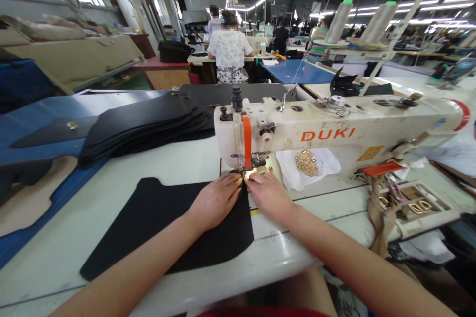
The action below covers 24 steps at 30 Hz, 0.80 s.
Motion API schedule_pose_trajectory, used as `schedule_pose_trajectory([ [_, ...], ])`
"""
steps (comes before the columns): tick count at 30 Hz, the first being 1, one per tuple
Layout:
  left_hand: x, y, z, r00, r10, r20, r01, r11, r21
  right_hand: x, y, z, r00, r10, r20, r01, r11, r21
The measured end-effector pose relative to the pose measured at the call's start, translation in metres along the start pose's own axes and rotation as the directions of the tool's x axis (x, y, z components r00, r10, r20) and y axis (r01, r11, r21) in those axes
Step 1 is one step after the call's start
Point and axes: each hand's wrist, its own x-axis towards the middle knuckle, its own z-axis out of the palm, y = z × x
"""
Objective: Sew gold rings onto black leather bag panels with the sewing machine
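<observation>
Two bare arms (357, 257) reach up from the bottom to the sewing machine (282, 133). Under the hands is a big, flat black piece (148, 228). It lies on the white worktop (178, 158), spreading from the hands toward eight o'clock, with its top right corner by the needle area (244, 174).

The left hand (213, 203) lies flat on it, fingers (232, 184) close together and pressing down. The right hand (269, 195) is just beside it, with its fingertips at the corner. I cannot tell if they pinch anything.

It looks like the step of holding the corner in place at the needle. I think any next move needs a soft, steady push, with the edge kept straight and fingers out of the needle's way.

A pile of black pieces (148, 119) sits at ten o'clock. Near three o'clock, gold bits (305, 162) rest on a white cloth (329, 161). Farther out, just past three, is a tray (442, 213) with metal rings.
</observation>
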Motion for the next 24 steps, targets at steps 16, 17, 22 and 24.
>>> schedule_pose_trajectory([
  [16,-0.003,-0.0034,-0.0001,1.0,-0.007,0.012,0.007,1.0,0.013,-0.0089,-0.0037,0.0021,0.985,-0.141,-0.102,0.153,0.981,0.119],
  [17,-0.0033,-0.004,0.0004,1.0,-0.001,0.014,0.001,1.0,0.017,-0.0088,-0.0039,0.0013,0.985,-0.143,-0.098,0.154,0.981,0.115],
  [22,-0.0031,-0.0067,0.0016,0.999,0.052,-0.005,-0.051,0.998,0.032,-0.0092,-0.006,-0.0016,0.988,-0.132,-0.085,0.142,0.983,0.12],
  [24,-0.0023,-0.0071,0.0017,0.998,0.064,-0.02,-0.063,0.997,0.044,-0.0094,-0.0061,-0.0017,0.988,-0.128,-0.083,0.137,0.983,0.125],
])
